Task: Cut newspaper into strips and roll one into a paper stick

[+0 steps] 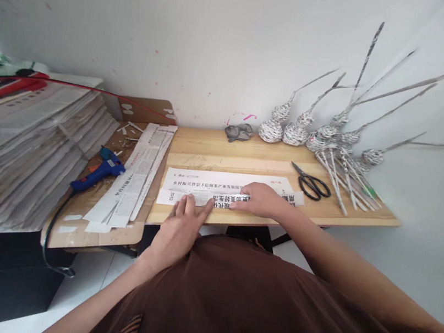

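White newspaper strip [224, 179] lies under your hands: your left hand [179, 230] spreads its fingers on it, closed on nothing; your right hand [262, 199] curls over it, and whether that grip pinches cannot be told. The paper sits near the front edge of the worktop [198, 146]; press evenly with both hands and keep its edges parallel. Leave the scissors [305, 177] beyond your right hand, clear of the paper.

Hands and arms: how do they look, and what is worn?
The left hand and right hand are bare, no gloves or watches visible; the forearms are uncovered too. The top is dark brown; a striped patch shows at lower left.
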The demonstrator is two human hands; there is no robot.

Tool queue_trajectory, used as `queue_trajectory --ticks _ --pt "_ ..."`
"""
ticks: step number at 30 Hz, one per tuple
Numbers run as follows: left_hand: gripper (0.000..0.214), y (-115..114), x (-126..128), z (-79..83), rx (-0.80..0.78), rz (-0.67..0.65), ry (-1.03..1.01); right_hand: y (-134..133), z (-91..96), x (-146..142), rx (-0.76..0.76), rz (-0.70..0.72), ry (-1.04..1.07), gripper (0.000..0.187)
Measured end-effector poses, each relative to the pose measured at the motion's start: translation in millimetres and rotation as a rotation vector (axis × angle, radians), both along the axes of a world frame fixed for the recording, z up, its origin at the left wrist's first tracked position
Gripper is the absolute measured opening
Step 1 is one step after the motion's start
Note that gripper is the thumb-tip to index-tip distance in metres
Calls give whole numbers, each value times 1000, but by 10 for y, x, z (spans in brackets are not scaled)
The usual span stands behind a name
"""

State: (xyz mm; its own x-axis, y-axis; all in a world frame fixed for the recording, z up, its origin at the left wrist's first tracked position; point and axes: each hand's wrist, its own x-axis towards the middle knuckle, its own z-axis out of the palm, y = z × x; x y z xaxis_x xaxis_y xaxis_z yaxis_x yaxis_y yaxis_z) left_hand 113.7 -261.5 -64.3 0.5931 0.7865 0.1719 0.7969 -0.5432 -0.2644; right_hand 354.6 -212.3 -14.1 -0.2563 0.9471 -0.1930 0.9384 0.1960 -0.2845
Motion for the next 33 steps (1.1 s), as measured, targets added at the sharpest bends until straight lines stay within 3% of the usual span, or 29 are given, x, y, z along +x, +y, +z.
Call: queue_trajectory --ticks 11,27,33 --pt "82 -18 47 108 -16 9 43 -62 28 345 -33 -38 -66 50" --pt "84 2 14 8 10 2 27 -261 119 1018 -113 -278 -126 42" --pt "85 0 2 -14 3 -1 52 -335 129 1100 -112 -335 -99 40"
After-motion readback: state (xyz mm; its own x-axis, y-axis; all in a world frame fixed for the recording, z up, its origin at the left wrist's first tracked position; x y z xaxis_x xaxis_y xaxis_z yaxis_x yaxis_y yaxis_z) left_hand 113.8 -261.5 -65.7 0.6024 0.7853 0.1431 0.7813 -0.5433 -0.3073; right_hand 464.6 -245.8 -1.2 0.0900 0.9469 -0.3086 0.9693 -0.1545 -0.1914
